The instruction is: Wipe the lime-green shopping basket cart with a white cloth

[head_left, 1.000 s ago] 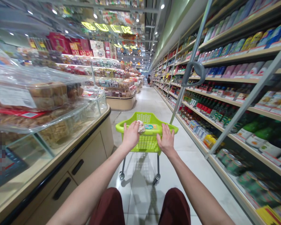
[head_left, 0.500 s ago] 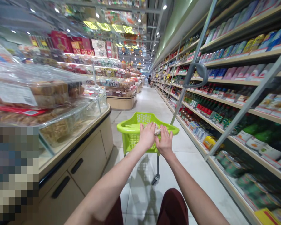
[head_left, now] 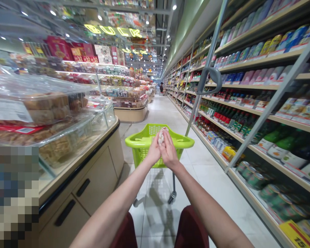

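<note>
Both my hands are together above the near rim of a lime-green shopping cart [head_left: 136,143]. Between them is a small crumpled whitish thing [head_left: 161,137], perhaps paper or cloth. My left hand [head_left: 154,150] is pressed against its left side, and my right hand [head_left: 168,150] is closed round it from the right, with the fingers pointing forward. The lower parts of the palms touch each other. Neither hand is on the cart's rim.
Packed drink shelves [head_left: 248,106] line the right side, with a slanting metal ladder [head_left: 196,110] against them. On the left stands a counter [head_left: 98,168] with boxed baked goods [head_left: 49,103]. A distant person [head_left: 161,87] is down the aisle.
My hands have come closer together around the whitish thing and turned more upright, moving slightly left. The view has shifted a little, so the shelves and ladder appear further left.
</note>
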`<state>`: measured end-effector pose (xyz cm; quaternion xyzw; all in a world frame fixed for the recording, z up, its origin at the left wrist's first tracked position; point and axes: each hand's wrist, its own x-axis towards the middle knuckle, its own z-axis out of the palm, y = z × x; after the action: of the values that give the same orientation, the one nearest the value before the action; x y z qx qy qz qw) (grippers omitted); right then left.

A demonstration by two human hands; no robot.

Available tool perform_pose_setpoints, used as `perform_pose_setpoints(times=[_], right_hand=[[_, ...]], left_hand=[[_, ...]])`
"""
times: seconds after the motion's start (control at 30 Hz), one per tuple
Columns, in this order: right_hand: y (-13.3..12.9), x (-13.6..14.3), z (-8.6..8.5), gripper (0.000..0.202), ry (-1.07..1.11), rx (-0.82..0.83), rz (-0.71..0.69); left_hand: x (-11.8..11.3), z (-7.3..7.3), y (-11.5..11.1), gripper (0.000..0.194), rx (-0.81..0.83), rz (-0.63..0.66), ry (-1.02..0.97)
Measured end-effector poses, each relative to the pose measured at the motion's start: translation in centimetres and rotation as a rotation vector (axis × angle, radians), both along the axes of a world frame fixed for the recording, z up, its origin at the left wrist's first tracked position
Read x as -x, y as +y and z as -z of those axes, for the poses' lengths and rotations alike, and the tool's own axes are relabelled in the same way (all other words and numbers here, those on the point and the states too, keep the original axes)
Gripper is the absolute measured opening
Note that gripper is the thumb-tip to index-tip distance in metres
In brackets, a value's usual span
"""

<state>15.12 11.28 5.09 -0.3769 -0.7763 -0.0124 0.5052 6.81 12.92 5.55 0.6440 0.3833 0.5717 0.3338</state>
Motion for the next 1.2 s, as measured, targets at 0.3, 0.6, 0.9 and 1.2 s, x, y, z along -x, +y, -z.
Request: perform_pose_setpoints(times=[0.3,0.6,0.9,1.2], right_hand=[[1.6,-2.2,0.8,0.045,0.102,-0.029,0.165],[1.9,-2.1,1.7,0.040,-0.359,0.036,0.273],[4.1,-11.9,2.7,0.050,-0.154,0.009,0.517],[2.8,-4.4,4.1,0.059,-0.233,-0.106,0.207]], left_hand=[[1.0,-1.0,-1.0,0.043,0.113,0.149,-0.009],[4.2,1.4,0.6,0.043,-0.146,-0.489,0.915],[4.6,2.0,0.4,0.043,-0.182,-0.499,1.029],[4.0,2.0,0.4,0.047,-0.180,-0.469,1.078]])
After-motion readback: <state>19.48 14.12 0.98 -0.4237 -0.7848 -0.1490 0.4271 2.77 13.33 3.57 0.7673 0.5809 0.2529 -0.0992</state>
